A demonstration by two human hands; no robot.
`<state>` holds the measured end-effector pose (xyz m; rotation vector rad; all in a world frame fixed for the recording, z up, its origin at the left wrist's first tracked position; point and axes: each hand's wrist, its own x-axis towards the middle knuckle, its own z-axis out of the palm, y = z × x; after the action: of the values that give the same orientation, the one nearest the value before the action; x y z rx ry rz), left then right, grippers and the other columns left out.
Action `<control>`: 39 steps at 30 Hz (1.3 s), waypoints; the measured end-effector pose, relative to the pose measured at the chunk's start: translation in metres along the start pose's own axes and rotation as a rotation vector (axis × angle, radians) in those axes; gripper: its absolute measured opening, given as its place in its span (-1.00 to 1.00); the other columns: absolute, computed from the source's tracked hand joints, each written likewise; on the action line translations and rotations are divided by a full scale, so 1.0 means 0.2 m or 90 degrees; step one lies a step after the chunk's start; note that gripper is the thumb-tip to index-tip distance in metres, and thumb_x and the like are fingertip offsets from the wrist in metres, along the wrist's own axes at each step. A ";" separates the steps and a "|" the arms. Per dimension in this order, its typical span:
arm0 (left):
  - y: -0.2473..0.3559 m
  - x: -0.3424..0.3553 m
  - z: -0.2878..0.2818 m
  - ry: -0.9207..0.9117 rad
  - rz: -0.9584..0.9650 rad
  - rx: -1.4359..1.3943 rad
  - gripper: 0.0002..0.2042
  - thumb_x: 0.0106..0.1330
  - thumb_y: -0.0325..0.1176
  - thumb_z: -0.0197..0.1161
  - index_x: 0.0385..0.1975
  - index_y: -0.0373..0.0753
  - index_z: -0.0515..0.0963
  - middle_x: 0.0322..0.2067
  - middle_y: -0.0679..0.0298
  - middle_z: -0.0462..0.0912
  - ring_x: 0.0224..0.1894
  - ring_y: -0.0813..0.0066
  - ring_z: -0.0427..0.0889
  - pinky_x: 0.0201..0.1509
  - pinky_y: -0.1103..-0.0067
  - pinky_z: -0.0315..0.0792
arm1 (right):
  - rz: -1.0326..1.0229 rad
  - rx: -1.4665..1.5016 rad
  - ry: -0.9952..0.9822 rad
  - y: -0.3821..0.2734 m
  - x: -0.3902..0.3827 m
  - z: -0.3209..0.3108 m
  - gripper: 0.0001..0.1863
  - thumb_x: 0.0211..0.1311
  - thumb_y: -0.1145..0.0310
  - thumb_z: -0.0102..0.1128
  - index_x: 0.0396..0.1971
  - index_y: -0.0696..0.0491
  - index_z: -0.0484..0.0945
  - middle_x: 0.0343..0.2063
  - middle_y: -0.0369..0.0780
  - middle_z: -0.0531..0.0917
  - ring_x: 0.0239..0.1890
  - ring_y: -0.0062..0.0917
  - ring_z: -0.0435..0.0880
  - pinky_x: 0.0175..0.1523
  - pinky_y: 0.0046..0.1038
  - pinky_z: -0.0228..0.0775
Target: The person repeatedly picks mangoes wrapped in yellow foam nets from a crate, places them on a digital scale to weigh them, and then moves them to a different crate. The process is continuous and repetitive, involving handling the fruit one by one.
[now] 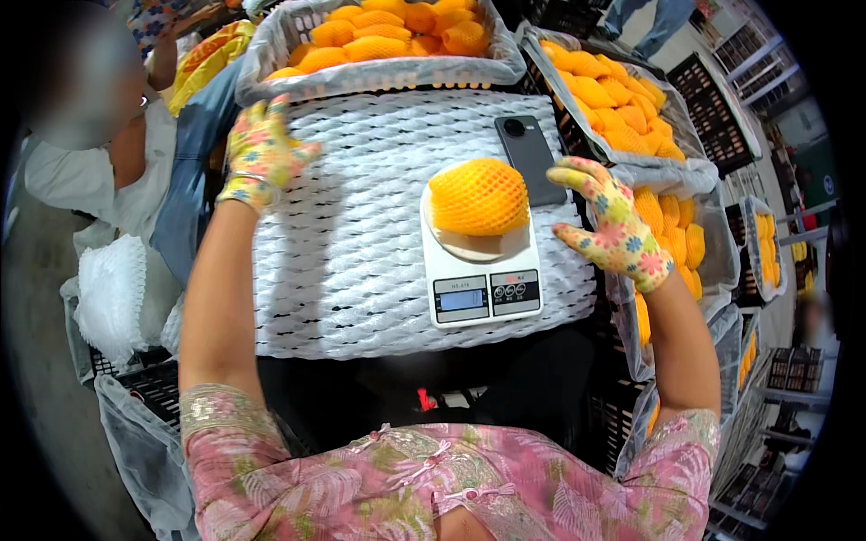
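A rounded piece in an orange-yellow foam net sleeve [480,197], probably a fruit, rests on the round plate of a white kitchen scale [492,270] with a small lit display. Its skin is hidden by the net. My right hand [615,221], in a flowered glove, is held beside the scale with thumb and fingers apart and nothing between them. A dark grey phone [539,176] lies flat just behind the scale, near those fingertips. Over at the left edge of the padded surface, my left hand [263,155], gloved alike, has its fingers spread and holds nothing.
White foam netting [361,316] covers the work surface. A lined crate [379,86] of orange-netted pieces stands behind it, with another crate [622,158] at the right back and more along the right. At the left sit a person [149,153] and a white foam bundle [113,288].
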<state>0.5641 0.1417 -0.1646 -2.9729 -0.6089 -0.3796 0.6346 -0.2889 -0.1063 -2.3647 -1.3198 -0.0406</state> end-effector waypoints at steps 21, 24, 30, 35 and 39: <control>0.36 -0.32 -0.26 0.032 0.136 -0.573 -0.27 -0.04 -0.36 0.51 0.18 -0.34 0.34 0.00 0.09 0.51 0.06 0.24 0.54 0.14 0.45 0.43 | 0.024 0.029 -0.150 -0.08 0.28 0.24 -0.17 -0.19 0.20 0.42 0.22 -0.02 0.35 0.11 -0.02 0.42 0.15 -0.10 0.46 0.22 -0.27 0.35; 0.67 -0.41 -0.26 0.058 0.208 -0.598 -0.26 -0.11 -0.35 0.51 0.17 -0.29 0.37 0.01 0.03 0.51 0.04 0.08 0.54 0.14 0.35 0.41 | 0.101 0.208 -0.008 0.06 0.12 0.23 -0.14 -0.20 0.15 0.48 0.21 0.01 0.35 0.07 -0.02 0.45 0.13 -0.13 0.48 0.24 -0.31 0.33; 1.08 -0.55 -0.24 -0.039 0.175 -0.208 -0.25 0.11 -0.21 0.41 0.29 -0.30 0.22 0.17 -0.05 0.38 0.19 0.08 0.43 0.25 0.33 0.33 | 0.314 0.560 0.288 0.39 -0.41 -0.13 -0.23 -0.06 0.30 0.48 0.19 0.08 0.30 0.03 -0.18 0.50 0.10 -0.50 0.49 0.15 -0.47 0.39; 0.90 -0.53 -0.16 -0.061 0.131 -0.654 -0.28 0.27 -0.13 0.27 0.35 -0.31 0.15 0.29 0.00 0.28 0.34 0.13 0.25 0.37 0.30 0.16 | 0.575 0.596 0.469 1.02 -0.87 -0.21 -0.21 0.02 0.26 0.47 0.24 0.11 0.27 0.09 -0.16 0.48 0.10 -0.42 0.50 0.17 -0.46 0.36; 0.55 -0.54 0.02 0.053 0.071 -0.652 -0.42 0.38 -0.27 0.12 0.36 -0.29 0.15 0.31 0.04 0.24 0.36 0.20 0.23 0.38 0.32 0.14 | 0.677 0.267 0.408 1.20 -0.79 -0.14 -0.18 0.02 0.22 0.45 0.28 0.09 0.25 0.20 -0.10 0.37 0.20 -0.30 0.42 0.26 -0.38 0.27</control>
<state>0.5122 0.0010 -0.1997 -3.8648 -0.2619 -1.0717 0.7493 -0.5366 -0.2015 -2.1057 0.2572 -0.1621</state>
